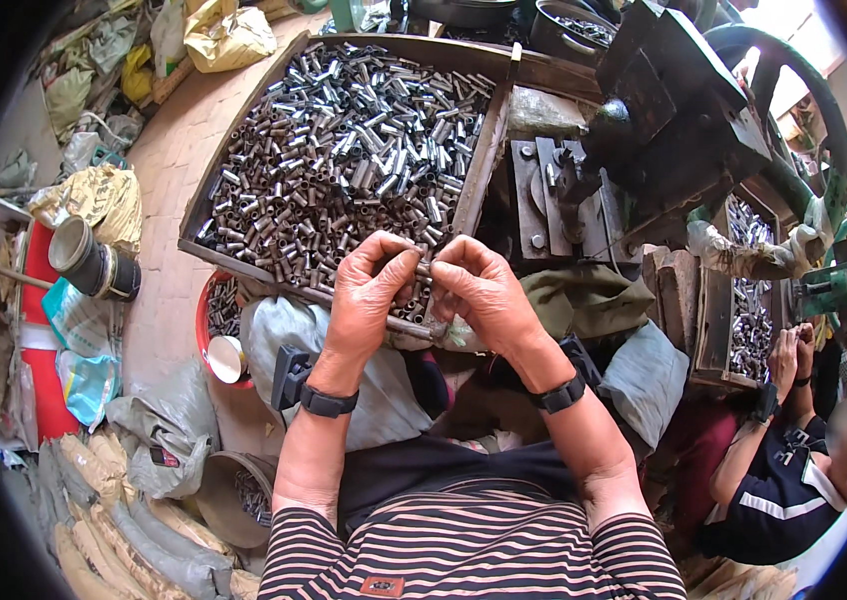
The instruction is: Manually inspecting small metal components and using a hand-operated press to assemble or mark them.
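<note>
My left hand and my right hand meet over the near edge of a wooden tray. Each has its thumb and fingers pinched together. Between the fingertips is a small metal tube, held from both sides and partly covered by the fingers. Under and beyond the hands, the tray carries a heap of short metal tubes, some shiny and some dull brown.
Right of the tray stands a dark press with a bolted plate and a flywheel. A red bucket with tubes sits left. At the right, another person works beside a wooden box of tubes.
</note>
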The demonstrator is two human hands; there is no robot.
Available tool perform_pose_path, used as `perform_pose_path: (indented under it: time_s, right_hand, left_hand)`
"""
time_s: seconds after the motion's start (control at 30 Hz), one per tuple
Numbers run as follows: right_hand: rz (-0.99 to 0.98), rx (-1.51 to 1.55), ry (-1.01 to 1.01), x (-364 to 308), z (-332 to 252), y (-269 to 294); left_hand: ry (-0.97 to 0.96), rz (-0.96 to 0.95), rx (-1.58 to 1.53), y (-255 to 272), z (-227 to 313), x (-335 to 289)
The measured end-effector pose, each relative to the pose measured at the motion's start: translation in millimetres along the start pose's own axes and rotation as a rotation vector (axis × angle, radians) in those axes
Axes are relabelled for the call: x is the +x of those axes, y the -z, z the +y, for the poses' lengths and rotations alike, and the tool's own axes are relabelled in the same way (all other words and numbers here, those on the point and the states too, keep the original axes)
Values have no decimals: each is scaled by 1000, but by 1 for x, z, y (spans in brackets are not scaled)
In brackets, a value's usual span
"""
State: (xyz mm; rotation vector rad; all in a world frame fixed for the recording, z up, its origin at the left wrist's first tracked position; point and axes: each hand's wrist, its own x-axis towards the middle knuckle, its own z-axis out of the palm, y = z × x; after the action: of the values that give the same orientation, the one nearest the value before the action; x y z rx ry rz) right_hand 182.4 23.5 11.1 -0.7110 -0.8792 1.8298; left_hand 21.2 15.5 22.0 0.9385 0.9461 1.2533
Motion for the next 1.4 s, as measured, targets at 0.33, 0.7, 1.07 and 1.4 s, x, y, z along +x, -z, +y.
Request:
perform_pose_path:
  time_s: [0.33, 0.7, 1.07, 1.4]
  right_hand:
    - [233, -1379, 664, 66, -18, 25]
    - [154, -1874, 580, 91, -1, 25]
    - [214, -854, 375, 82, -10, 27]
    - [259, -326, 275, 51, -20, 32]
  left_hand:
    - [106, 270, -430, 13, 19, 30]
    - [-46, 64, 496, 45, 5, 45]
    - [-187, 12, 1447, 33, -10, 48]
    - [-294, 51, 1458, 33, -13, 44]
